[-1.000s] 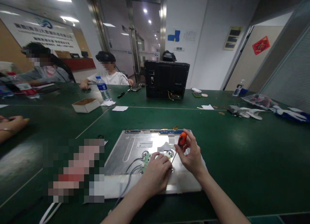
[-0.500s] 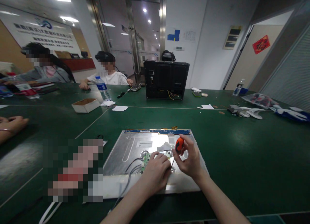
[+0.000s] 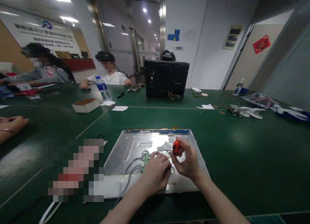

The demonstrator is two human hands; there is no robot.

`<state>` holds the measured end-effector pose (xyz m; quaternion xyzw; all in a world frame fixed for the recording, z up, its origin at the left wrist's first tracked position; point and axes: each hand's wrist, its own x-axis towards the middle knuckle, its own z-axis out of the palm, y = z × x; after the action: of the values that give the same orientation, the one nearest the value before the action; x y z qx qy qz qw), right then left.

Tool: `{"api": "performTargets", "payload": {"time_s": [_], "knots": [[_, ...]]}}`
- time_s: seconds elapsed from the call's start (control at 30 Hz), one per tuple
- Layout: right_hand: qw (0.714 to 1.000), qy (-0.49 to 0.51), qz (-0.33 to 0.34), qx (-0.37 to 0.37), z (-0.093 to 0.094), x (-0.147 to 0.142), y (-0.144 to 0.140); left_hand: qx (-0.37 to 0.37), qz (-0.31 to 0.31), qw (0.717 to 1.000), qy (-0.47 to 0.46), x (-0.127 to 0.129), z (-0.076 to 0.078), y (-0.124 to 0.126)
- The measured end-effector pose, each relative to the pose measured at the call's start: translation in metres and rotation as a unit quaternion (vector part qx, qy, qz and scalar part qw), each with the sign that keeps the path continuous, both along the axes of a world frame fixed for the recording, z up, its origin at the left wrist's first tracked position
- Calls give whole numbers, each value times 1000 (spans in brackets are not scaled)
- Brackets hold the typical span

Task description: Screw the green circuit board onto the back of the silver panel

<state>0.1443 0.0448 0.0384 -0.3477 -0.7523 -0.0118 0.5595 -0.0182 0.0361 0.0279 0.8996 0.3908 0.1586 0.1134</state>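
Note:
My right hand [image 3: 187, 161] grips a screwdriver [image 3: 176, 147] by its orange and black handle. Its thin shaft points down beside the fingertips of my left hand [image 3: 158, 172]. That hand is closed, curled low over a small green circuit board [image 3: 145, 158], with its fingertips partly hidden, so what it pinches I cannot make out. The board sits on the back of a silver display panel [image 3: 128, 149], which lies flat in front of me. Along the panel's far edge runs a blue circuit strip [image 3: 145, 131]. Grey cables [image 3: 129, 182] lead from the board toward me.
A blurred-out pinkish object [image 3: 75, 167] lies left of the panel. Farther off stand an open box [image 3: 86, 105], a water bottle [image 3: 103, 88] and a black monitor housing [image 3: 167, 79]. White gloves [image 3: 247, 111] rest at right. Two people sit across; another person's hand [image 3: 13, 125] is at left.
My right hand and the screwdriver handle have moved slightly down and to the left. The left hand and the panel stay put.

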Motion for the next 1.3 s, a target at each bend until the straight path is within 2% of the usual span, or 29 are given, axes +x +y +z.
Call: {"api": "performTargets", "payload": {"time_s": [0.47, 0.77, 1.1, 1.3], "knots": [[1000, -17, 1, 24, 4, -1, -1, 6, -2, 1000, -15, 0, 1, -1], [998, -47, 29, -2, 2, 1, -1, 15, 2, 1000, -14, 0, -3, 0], [999, -19, 34, 18, 6, 0, -5, 15, -1, 1000, -7, 1, -3, 0], [999, -17, 37, -5, 4, 1, -3, 8, -5, 1000, -9, 0, -2, 0]]}}
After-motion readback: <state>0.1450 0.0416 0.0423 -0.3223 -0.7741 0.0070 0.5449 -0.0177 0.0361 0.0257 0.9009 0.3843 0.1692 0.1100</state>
